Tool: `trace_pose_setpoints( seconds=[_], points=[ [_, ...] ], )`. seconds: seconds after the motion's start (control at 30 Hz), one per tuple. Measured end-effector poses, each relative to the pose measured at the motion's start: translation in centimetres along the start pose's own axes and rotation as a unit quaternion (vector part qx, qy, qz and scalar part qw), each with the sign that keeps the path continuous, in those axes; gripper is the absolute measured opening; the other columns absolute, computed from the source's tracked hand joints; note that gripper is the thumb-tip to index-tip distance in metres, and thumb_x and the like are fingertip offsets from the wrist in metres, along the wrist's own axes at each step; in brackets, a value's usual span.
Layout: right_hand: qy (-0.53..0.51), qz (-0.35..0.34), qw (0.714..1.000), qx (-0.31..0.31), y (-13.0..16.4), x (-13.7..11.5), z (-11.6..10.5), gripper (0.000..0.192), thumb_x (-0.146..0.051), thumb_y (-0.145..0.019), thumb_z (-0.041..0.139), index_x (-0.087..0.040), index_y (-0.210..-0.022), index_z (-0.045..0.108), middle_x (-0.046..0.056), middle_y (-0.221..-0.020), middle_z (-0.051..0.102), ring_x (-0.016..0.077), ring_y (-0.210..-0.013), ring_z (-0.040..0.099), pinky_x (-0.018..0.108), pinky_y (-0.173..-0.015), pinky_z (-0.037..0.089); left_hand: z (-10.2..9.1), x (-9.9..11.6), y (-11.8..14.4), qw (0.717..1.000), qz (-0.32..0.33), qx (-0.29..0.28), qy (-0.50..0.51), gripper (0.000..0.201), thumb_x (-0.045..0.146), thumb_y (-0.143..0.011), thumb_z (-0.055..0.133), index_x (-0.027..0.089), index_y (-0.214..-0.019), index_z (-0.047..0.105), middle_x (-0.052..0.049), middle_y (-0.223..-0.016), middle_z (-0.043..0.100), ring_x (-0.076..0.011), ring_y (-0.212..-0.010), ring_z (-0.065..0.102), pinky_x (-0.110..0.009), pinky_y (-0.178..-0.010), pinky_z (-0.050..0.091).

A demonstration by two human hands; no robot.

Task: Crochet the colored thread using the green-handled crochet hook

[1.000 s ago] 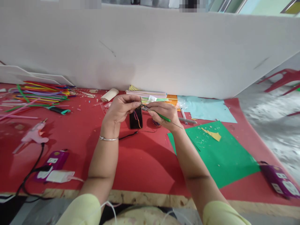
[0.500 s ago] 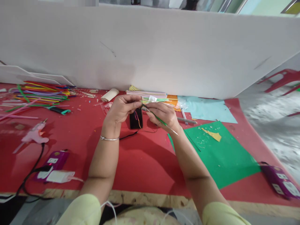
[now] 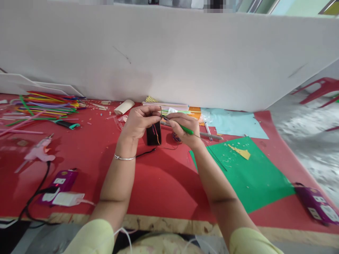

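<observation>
Both hands (image 3: 161, 123) pinching green stick (image 3: 185, 129)

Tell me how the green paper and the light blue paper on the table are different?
The green paper lies nearer the person, to the right of the right hand; the light blue paper lies farther back, by the white wall. The green paper looks bigger and has yellow scraps on it; the light blue paper looks almost bare. Both are flat sheets lying on the red table cover.

Craft workshop, glue gun (image 3: 39, 152), coloured straws (image 3: 45, 106)
</observation>
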State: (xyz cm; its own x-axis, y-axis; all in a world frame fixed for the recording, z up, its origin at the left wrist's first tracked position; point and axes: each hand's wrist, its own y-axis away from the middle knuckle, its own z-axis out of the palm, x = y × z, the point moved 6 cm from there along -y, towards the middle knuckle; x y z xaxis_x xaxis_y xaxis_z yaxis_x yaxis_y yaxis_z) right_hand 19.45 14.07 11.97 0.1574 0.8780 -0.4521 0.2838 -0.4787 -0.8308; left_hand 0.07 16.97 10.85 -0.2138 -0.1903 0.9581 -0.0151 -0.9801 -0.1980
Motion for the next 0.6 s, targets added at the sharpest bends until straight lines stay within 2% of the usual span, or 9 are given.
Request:
trace_pose_setpoints(
  seconds=[0.1,0.33,0.6],
  points=[
    [-0.031,0.029,0.999,0.008,0.05,0.49,0.17,0.023,-0.031,-0.109,0.065,-0.025,-0.102,0.086,0.006,-0.110,0.085,0.0182,-0.103,0.083,0.032,-0.094,0.069,0.10,0.07,-0.02,1.000,0.001,0.000,-0.001,0.037,0.019,-0.055,0.095,0.017,-0.091,0.087,-0.002,-0.079,0.075,-0.0093,-0.066,0.061,-0.022,-0.060,0.048],
    [0.044,-0.040,0.998,0.028,0.55,0.24,0.32,0.018,-0.028,-0.106,0.069,-0.027,-0.117,0.082,0.008,-0.120,0.083,0.0218,-0.110,0.082,0.037,-0.100,0.069,0.76,-0.15,0.13,1.000,-0.019,-0.020,0.000,0.040,0.021,-0.055,0.097,0.016,-0.093,0.087,-0.004,-0.079,0.076,-0.0111,-0.069,0.064,-0.022,-0.060,0.047],
    [-0.014,0.020,0.998,0.053,0.10,0.60,-0.33,0.024,-0.034,-0.109,0.064,-0.026,-0.102,0.086,0.006,-0.109,0.085,0.0185,-0.099,0.083,0.034,-0.091,0.069,0.41,-0.10,0.22,0.999,-0.039,-0.003,-0.005,0.037,0.022,-0.059,0.092,0.016,-0.095,0.087,-0.003,-0.073,0.073,-0.0040,-0.048,0.045,-0.021,-0.045,0.025]
  ],
)
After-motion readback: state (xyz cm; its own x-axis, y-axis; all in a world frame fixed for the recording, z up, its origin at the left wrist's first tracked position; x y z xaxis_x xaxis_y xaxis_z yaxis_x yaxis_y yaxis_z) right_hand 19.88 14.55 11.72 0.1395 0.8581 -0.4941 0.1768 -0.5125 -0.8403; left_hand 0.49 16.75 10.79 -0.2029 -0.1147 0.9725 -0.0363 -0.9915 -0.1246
